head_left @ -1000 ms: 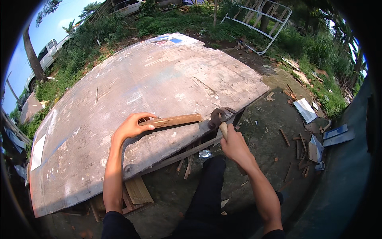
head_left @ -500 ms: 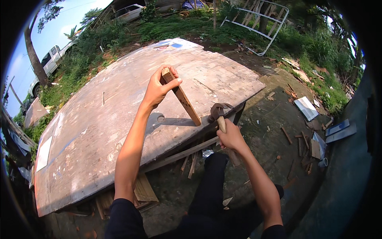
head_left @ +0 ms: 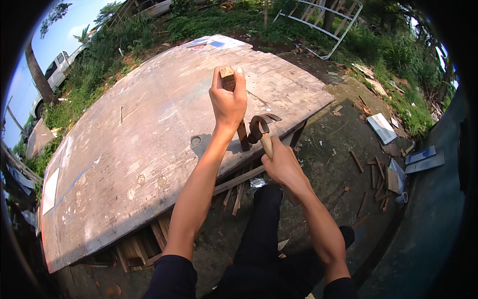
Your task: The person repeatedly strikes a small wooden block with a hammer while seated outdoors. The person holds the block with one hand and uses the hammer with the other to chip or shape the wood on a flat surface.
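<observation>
My left hand (head_left: 228, 99) grips the top end of a narrow wooden strip (head_left: 242, 135) and holds it upright, its lower end near the front edge of a large weathered board (head_left: 149, 129). My right hand (head_left: 282, 164) holds a claw hammer (head_left: 260, 127) by its wooden handle. The rusty hammer head sits right beside the lower part of the strip, claw pointing right.
The big board rests on stacked timber (head_left: 144, 244) above bare ground. Wood scraps (head_left: 378, 174) and flat blue-grey panels (head_left: 423, 158) lie to the right. Grass, a white metal frame (head_left: 323, 20) and a parked vehicle (head_left: 55, 74) lie beyond. My dark-trousered legs (head_left: 264, 239) are below.
My left hand has lifted the wooden strip from lying flat on the board to standing upright. My right hand has raised the hammer head next to the strip.
</observation>
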The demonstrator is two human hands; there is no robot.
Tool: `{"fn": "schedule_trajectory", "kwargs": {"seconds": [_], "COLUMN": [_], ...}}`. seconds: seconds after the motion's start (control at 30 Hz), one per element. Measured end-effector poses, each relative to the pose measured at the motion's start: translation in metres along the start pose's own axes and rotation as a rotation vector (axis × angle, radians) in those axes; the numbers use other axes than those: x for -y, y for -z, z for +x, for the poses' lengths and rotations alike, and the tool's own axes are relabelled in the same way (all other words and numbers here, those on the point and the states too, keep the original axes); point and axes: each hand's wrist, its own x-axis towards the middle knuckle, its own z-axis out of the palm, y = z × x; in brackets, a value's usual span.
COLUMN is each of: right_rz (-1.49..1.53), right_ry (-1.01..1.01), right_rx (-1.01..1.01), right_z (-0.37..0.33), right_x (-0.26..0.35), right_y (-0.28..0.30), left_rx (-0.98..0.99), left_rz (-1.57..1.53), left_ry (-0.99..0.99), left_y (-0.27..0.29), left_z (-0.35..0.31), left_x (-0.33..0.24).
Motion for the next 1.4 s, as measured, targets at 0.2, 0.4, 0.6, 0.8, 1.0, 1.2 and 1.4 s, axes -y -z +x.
{"fn": "schedule_trajectory", "kwargs": {"seconds": [0.2,0.4,0.6,0.8,1.0,1.2,1.4], "right_rz": [0.030,0.073,0.019,-0.041,0.026,0.087,0.098], "right_ry": [-0.009,-0.019,0.063,0.055,0.010,-0.005,-0.062], "right_rx": [0.067,0.095,0.065,0.051,0.085,0.101,0.171], "right_z": [0.004,0.007,0.006,0.008,0.007,0.009,0.005], "right_x": [0.006,0.005,0.000,-0.001,-0.008,-0.006,0.000], "right_y": [0.001,0.000,-0.007,-0.008,-0.003,0.002,0.012], "left_rx": [-0.049,-0.095,-0.072,-0.116,-0.131,-0.163,-0.224], "left_rz": [0.098,0.130,0.097,0.066,0.054,-0.051,-0.200], "left_ry": [0.023,-0.004,0.028,0.018,0.090,0.134,0.245], "left_y": [0.003,0.007,0.021,0.014,0.014,0.018,0.067], "left_z": [0.011,0.016,0.016,0.012,0.014,0.011,0.010], "left_x": [0.009,0.017,0.020,0.013,0.007,0.003,0.017]}}
